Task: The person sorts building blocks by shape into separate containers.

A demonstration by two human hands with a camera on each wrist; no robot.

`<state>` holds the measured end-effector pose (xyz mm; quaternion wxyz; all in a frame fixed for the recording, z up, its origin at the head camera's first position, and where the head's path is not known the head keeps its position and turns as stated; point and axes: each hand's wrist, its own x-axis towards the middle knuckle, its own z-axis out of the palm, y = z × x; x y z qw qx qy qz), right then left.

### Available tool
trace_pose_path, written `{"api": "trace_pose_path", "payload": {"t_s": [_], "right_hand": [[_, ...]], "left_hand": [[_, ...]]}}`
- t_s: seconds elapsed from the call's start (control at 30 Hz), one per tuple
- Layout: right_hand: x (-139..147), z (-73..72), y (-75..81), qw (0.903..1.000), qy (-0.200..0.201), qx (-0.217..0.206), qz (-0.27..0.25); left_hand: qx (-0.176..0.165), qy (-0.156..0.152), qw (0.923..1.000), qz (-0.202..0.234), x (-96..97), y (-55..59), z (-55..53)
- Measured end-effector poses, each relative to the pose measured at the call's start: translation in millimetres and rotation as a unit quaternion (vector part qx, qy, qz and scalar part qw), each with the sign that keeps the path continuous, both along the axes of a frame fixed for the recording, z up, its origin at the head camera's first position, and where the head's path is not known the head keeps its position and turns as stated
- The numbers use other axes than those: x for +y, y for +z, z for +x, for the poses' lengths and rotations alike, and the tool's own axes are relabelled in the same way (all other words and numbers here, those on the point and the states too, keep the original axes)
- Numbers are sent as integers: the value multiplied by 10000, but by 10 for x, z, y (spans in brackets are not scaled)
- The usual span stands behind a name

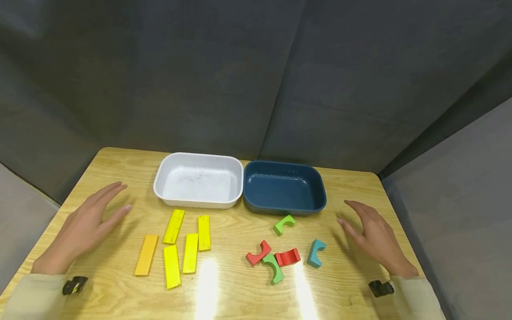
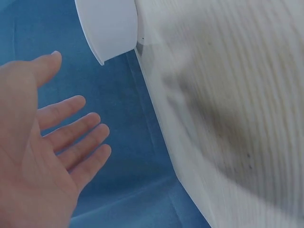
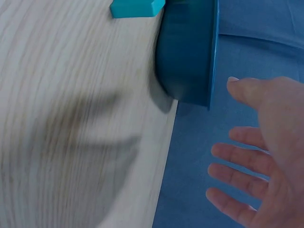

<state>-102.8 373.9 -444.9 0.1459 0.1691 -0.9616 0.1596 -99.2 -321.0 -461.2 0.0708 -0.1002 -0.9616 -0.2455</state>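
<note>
My left hand point(image 1: 90, 222) hovers over the table's left side with fingers extended, holding nothing. Closest to it is an orange rectangular block point(image 1: 146, 255); beside that lie several yellow rectangular blocks point(image 1: 172, 266). On the right, my right hand point(image 1: 372, 233) is held above the table, empty, its fingers apart from the thumb. A blue arch block point(image 1: 316, 253) lies nearest to it. Toward the middle, two red arch blocks point(image 1: 288, 257) and a green arch block point(image 1: 274, 269) are clustered together, and another green arch block point(image 1: 284, 225) sits just in front of the navy tray.
A white tray point(image 1: 198, 205) and a navy tray point(image 1: 285, 210) stand side by side at the back of the wooden table point(image 1: 232, 293). Behind the table hangs a dark cloth point(image 1: 208, 80). A grey panel point(image 1: 460, 200) borders the right side.
</note>
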Motion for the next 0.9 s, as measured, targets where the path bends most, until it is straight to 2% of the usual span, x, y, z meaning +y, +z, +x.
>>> {"api": "trace_pose_path", "payload": {"t_s": [0.33, 0.57, 0.9], "right_hand": [[-238, -26, 139, 9991, 377, 190, 28], [-450, -32, 198, 9973, 694, 233, 111], [-811, -26, 272, 9945, 1031, -106, 174]], "left_hand": [[-58, -85, 9999, 37, 123, 51, -96], [40, -208, 9998, 32, 210, 62, -157], [117, -277, 9995, -32, 309, 96, -207]]}}
